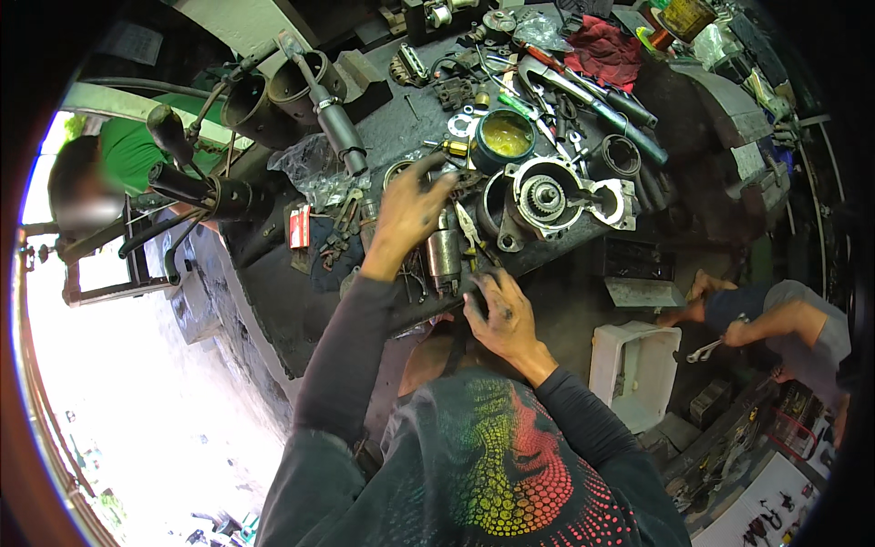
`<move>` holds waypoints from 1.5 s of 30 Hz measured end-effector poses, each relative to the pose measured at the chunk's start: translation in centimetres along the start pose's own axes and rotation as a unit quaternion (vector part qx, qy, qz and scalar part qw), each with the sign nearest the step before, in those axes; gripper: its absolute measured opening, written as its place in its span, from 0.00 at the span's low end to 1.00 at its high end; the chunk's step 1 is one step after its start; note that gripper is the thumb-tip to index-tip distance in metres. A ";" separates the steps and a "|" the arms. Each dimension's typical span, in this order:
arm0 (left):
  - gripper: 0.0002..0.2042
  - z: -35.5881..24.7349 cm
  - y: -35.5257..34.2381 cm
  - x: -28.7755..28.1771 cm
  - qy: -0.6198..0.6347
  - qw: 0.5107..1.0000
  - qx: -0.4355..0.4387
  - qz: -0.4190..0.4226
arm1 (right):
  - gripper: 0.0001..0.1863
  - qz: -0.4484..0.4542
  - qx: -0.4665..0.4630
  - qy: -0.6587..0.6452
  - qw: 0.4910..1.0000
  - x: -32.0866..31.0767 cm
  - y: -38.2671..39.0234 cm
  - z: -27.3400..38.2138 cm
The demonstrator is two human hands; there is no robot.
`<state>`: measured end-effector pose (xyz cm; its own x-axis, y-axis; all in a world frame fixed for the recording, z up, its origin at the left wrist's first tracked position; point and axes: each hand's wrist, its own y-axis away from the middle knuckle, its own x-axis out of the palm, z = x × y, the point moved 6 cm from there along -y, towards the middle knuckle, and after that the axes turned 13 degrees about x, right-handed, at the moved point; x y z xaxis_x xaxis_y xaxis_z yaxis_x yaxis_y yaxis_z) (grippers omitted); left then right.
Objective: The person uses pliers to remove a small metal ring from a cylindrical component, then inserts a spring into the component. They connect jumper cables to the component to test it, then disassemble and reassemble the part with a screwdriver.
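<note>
My left hand (410,214) is raised over the bench's middle, fingers loosely bent and apart, above small parts beside a yellow-handled tool (447,147). My right hand (499,319) is at the front edge with fingers apart, holding nothing visible. Between them lies a metal cylinder with terminals (444,260), beside pliers (468,228). A cast housing with a toothed inner part (544,196) sits right of these, below a tin of yellow grease (504,137). A red-and-white box (300,226) lies to the left among loose metal parts.
The dark bench (272,333) carries wrenches, a red rag (603,55) and upright cylinders (244,108). A person in green (128,155) is at far left. Another person (793,333) at right holds a wrench (706,351), near a white plastic bin (609,383) below.
</note>
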<state>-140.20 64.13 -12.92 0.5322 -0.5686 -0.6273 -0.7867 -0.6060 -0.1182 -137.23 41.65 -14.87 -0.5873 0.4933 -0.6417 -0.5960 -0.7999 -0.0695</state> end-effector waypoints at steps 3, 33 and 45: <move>0.18 -0.4 5.9 -2.5 -0.040 0.995 -0.064 -0.062 | 0.19 -0.019 0.007 -0.023 1.000 0.7 -2.4 1.4; 0.39 -0.8 13.6 2.0 -0.013 0.988 -0.130 -0.087 | 0.31 0.026 0.194 -0.082 0.977 2.5 -9.6 5.0; 0.41 -9.4 16.2 -4.6 0.044 0.973 0.085 -0.211 | 0.27 0.052 0.152 -0.353 0.922 -5.8 -3.6 11.2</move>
<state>-152.44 51.71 -4.70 0.8378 -0.3392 -0.4278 -0.5288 -0.6992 -0.4812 -137.83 45.50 -2.35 -0.7954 0.6052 0.0324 -0.5798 -0.7755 0.2499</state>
